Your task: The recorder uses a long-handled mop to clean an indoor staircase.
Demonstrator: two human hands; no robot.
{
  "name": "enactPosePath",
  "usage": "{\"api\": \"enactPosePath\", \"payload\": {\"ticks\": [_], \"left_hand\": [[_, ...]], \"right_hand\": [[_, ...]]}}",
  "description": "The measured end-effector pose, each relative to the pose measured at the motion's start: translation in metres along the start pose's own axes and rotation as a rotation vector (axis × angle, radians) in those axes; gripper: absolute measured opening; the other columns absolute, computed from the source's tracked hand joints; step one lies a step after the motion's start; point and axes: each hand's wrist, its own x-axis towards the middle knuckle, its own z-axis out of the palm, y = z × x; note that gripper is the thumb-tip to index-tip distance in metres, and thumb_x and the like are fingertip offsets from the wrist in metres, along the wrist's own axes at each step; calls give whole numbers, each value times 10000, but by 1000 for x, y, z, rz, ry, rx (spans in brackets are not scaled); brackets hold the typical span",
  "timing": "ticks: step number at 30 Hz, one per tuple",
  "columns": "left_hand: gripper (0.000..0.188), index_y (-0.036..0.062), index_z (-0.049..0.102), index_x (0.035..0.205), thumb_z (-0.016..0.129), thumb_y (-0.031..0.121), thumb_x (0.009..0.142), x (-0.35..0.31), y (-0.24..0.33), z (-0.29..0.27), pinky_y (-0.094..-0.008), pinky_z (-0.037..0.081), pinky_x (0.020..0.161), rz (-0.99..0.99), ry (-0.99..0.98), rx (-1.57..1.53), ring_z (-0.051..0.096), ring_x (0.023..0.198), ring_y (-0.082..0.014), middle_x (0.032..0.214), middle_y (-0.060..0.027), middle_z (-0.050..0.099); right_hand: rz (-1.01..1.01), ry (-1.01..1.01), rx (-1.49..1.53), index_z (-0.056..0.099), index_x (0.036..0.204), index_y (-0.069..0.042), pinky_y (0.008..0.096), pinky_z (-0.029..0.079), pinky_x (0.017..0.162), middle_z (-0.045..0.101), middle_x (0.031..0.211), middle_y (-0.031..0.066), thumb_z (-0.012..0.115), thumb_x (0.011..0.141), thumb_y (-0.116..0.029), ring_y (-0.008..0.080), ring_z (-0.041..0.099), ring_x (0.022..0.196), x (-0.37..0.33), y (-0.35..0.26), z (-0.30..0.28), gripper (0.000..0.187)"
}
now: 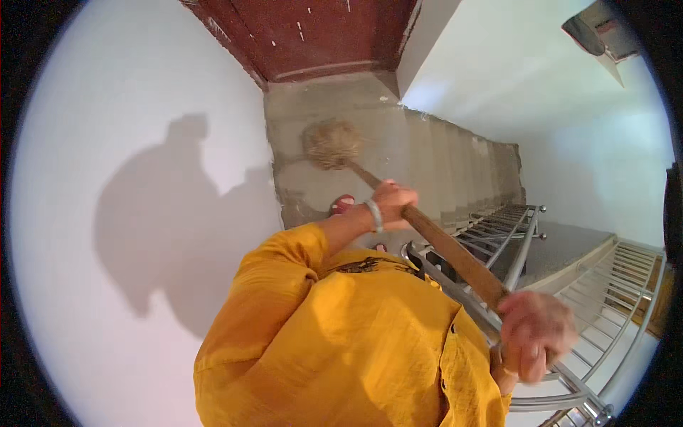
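Observation:
A mop with a long brown wooden handle [455, 252] runs from the lower right to the upper left across my front. Its shaggy tan head [331, 144], blurred at the edges, rests on the grey landing floor. My left hand [393, 202], with a pale bracelet at the wrist, is wrapped round the handle partway along. At the handle's upper end my right hand [535, 333] is closed on it, smeared by motion. Both arms wear yellow sleeves. A red sandal [343, 205] on my foot shows below the left hand.
Grey concrete steps [462, 167] lead away to the right of the landing. Metal railings [523, 245] stand at the right. A dark red door [327, 35] closes the far side. White walls flank both sides, with my shadow on the left wall [64, 213].

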Motion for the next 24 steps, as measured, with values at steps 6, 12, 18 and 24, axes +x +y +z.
{"api": "enactPosePath", "payload": {"ticks": [6, 12, 18, 24], "left_hand": [[163, 103, 526, 701, 648, 141, 601, -34, -100, -24, -426, 429, 653, -311, 31, -36, 577, 719, -315, 670, -83, 559], [200, 122, 526, 715, 664, 241, 633, 40, -115, -23, -431, 425, 694, -206, -120, -25, 577, 795, -299, 757, -73, 579], [305, 136, 491, 775, 713, 227, 587, 121, -114, 67, -420, 383, 631, 96, -124, -292, 555, 728, -297, 707, -55, 531], [283, 152, 501, 800, 702, 213, 611, 148, -43, 48, -394, 374, 681, 321, -259, -140, 568, 756, -253, 758, -37, 549]], "right_hand": [[469, 117, -97, 610, 717, 3, 413, 516, 731, 625, 673, 110, 565, 790, -123, 218, 612, 619, 60, 109, 34, 152], [401, 270, -208, 582, 737, 13, 427, 510, 721, 580, 634, 101, 530, 794, -54, 219, 572, 574, 81, 95, 47, 102], [317, 240, -409, 559, 709, 2, 438, 514, 651, 545, 591, 110, 482, 671, 48, 268, 567, 557, 91, 77, 64, 97], [185, 344, -553, 558, 686, -2, 422, 533, 568, 543, 562, 87, 560, 728, -113, 238, 563, 489, 83, 43, 52, 118]]}}
